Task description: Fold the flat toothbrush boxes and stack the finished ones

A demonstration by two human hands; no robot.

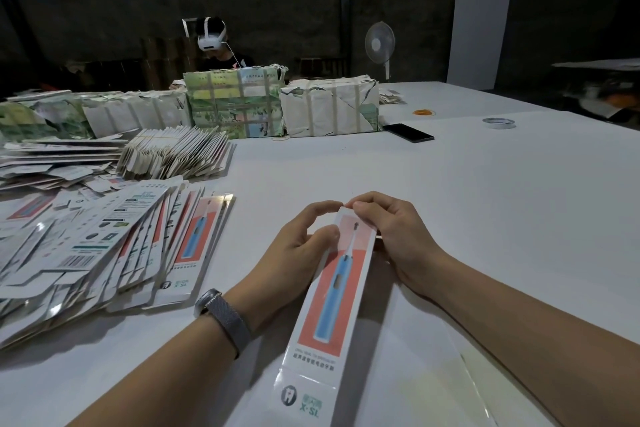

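Note:
A long white toothbrush box [332,302], printed with a blue brush on a coral panel, lies lengthwise between my arms above the white table [485,204]. My left hand [298,246] grips its left side near the far end, thumb on the printed face. My right hand [391,229] pinches the box's far top corner with fingers curled. A sprawling pile of flat boxes [104,243] covers the table to the left, with a banded bundle of flats [176,152] behind it.
Wrapped paper bundles [329,107] line the far table edge. A black phone [408,132], a tape roll [498,122] and orange rubber bands [424,112] lie at right. Another person wearing a headset [212,40] sits behind the bundles. A fan [380,44] stands further back.

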